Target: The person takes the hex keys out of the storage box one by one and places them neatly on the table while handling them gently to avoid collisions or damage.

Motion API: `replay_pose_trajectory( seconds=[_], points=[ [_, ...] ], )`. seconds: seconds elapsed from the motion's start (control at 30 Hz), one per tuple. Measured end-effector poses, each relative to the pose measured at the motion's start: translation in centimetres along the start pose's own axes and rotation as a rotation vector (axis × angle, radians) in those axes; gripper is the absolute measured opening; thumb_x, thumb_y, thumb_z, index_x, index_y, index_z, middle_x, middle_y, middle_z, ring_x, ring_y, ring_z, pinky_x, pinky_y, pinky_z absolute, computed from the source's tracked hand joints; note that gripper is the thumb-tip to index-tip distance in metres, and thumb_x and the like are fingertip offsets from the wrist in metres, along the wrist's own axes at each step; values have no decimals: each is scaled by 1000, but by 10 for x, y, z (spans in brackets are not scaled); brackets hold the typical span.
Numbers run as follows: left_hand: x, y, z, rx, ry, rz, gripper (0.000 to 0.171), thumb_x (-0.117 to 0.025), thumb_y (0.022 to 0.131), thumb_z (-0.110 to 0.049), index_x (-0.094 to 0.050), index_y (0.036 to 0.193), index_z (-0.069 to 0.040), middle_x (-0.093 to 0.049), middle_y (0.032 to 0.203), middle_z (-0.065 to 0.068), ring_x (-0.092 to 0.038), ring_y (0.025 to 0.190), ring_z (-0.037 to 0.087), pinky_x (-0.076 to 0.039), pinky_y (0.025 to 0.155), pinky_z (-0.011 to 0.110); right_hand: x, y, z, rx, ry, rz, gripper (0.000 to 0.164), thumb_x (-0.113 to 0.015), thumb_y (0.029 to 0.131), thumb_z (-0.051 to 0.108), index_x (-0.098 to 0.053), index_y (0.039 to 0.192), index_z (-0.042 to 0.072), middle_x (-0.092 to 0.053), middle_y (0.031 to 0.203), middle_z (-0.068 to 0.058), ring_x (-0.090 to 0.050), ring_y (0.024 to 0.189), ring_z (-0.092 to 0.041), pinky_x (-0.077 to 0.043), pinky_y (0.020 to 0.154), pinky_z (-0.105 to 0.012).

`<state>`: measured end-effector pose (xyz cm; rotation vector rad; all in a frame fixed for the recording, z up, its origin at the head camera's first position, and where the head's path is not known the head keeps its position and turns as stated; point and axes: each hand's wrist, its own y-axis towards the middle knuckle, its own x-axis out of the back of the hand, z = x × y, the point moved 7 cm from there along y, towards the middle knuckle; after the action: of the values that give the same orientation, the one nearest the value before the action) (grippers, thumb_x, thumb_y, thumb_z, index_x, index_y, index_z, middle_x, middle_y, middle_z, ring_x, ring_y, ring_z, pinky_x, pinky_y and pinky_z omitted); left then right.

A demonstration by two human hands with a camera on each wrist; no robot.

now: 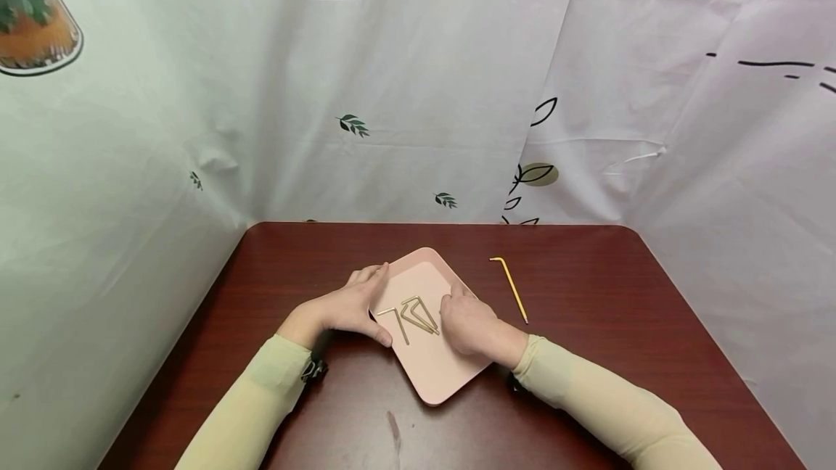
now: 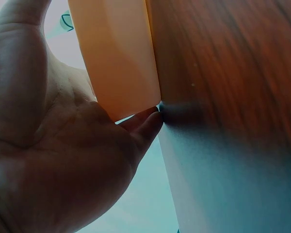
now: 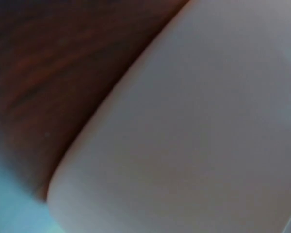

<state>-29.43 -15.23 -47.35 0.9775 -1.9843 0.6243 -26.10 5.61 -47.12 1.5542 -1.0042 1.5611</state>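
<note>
A pale pink rectangular tray sits at an angle on the table. My left hand grips its left end, the thumb along the near side and the fingers at the far side. In the left wrist view the same hand wraps round the tray's end. Several brass-coloured hex keys lie in the tray. Over the tray's right side is my right hand, its fingers bent down just right of the keys. What is under those fingers is hidden. The right wrist view shows only the tray's pale surface.
A yellow hex key lies on the dark red wooden table, right of the tray. White printed cloth hangs behind the table and along both sides.
</note>
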Motion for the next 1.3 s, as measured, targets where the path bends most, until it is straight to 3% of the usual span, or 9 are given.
replay_pose_trajectory(
  seconds=[0.6, 1.07, 1.3],
  points=[
    [1, 0, -1, -4, -2, -6, 160, -102, 66, -66, -10, 176, 5, -25, 176, 25, -23, 161, 46, -32, 127, 61, 0, 0, 0, 0, 31, -5, 20, -63, 110, 15, -59, 102, -3, -54, 103, -20, -61, 78, -28, -63, 62, -47],
    [1, 0, -1, -5, 2, 1, 160, -102, 67, -66, -10, 176, 5, -25, 176, 25, -24, 161, 46, -32, 127, 60, 4, -3, 0, 28, 86, -58, 23, -68, 107, 15, -53, 96, 2, -52, 96, -19, -60, 78, -30, -61, 60, -49],
    [0, 0, 0, -7, 11, -3, 161, -102, 66, -67, -9, 176, 5, -25, 176, 25, -24, 160, 48, -33, 126, 61, 3, -2, -2, 14, 114, -47, 25, -61, 113, 20, -53, 99, 0, -52, 96, -19, -58, 80, -29, -61, 63, -47]
  ],
)
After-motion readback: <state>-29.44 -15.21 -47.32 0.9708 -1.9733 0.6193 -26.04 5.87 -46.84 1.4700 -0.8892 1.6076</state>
